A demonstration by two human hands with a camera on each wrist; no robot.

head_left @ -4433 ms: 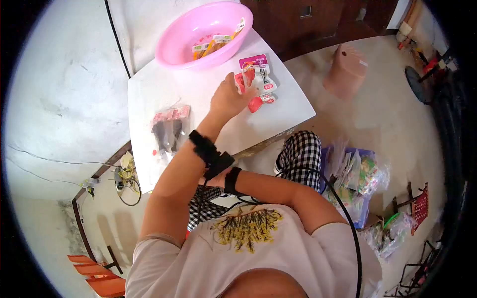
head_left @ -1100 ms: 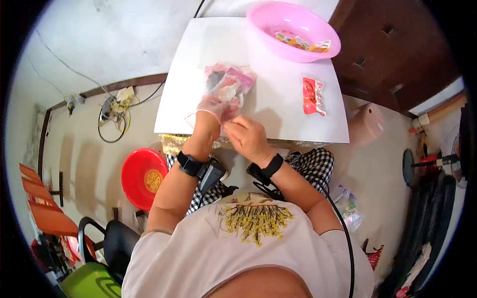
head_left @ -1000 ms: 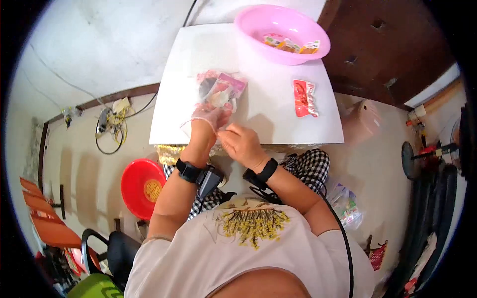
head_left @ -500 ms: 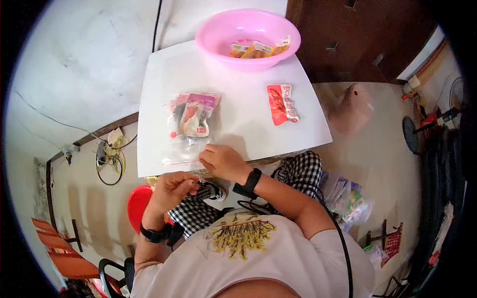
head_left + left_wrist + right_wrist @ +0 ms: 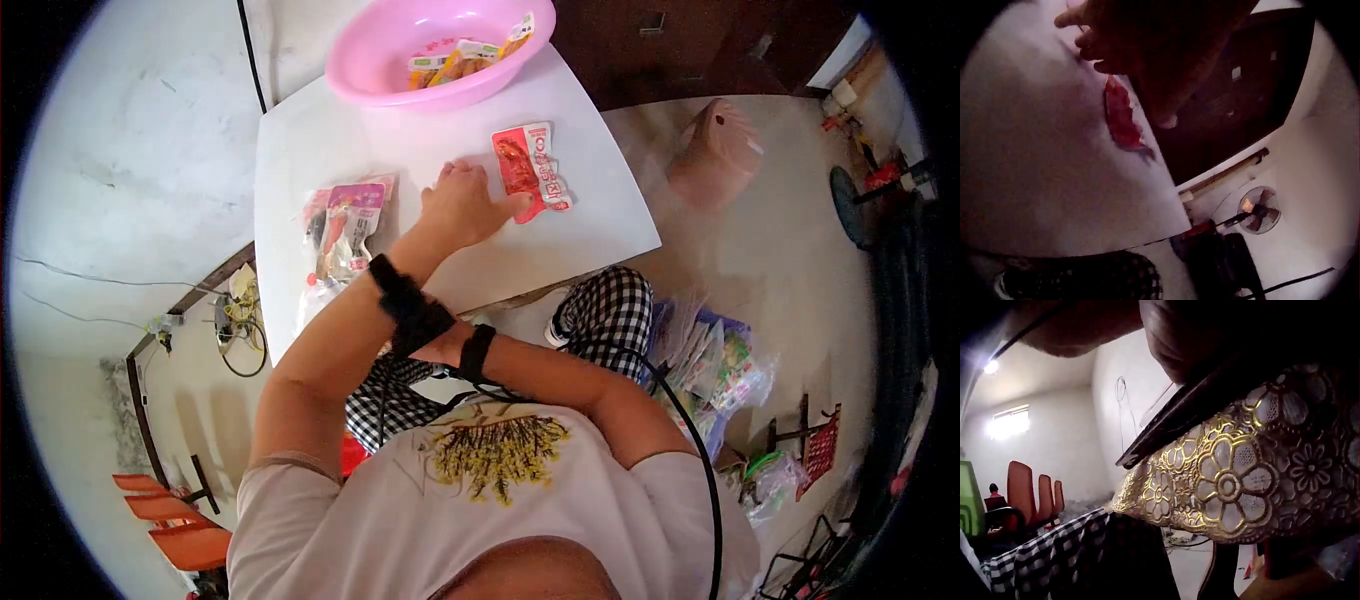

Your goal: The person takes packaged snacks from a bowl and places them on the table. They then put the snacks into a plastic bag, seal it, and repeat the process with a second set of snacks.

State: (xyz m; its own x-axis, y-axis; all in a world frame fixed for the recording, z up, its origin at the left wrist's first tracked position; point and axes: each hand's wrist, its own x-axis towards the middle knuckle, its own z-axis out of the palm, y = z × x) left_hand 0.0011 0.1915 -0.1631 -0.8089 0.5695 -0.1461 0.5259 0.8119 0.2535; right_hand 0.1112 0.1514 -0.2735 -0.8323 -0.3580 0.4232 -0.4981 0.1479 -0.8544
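Over the white table my left hand [image 5: 465, 208] reaches with relaxed fingers, its thumb at the near-left edge of a red and white packet [image 5: 532, 172]; whether they touch I cannot tell. The left wrist view shows the hand [image 5: 1147, 50] dark above the red packet [image 5: 1124, 119]. A purple and white packet [image 5: 352, 225] lies at the table's left, on or in a clear bag with dark contents. My right hand [image 5: 443, 343] is by the table's front edge, partly hidden under the left forearm. In the right wrist view it [image 5: 1175, 340] shows only in part.
A pink basin [image 5: 375, 75] with several yellow packets [image 5: 465, 62] stands at the back of the table [image 5: 560, 250]. A pink stool [image 5: 715, 155] is on the floor to the right, with bagged packages [image 5: 715, 370] nearer me. Patterned cloth [image 5: 1229, 481] hangs from the table edge.
My left hand has left the front edge and reached across to the red packet. The purple packet, held by it in the oldest frame, lies at the left. The head view has shifted.
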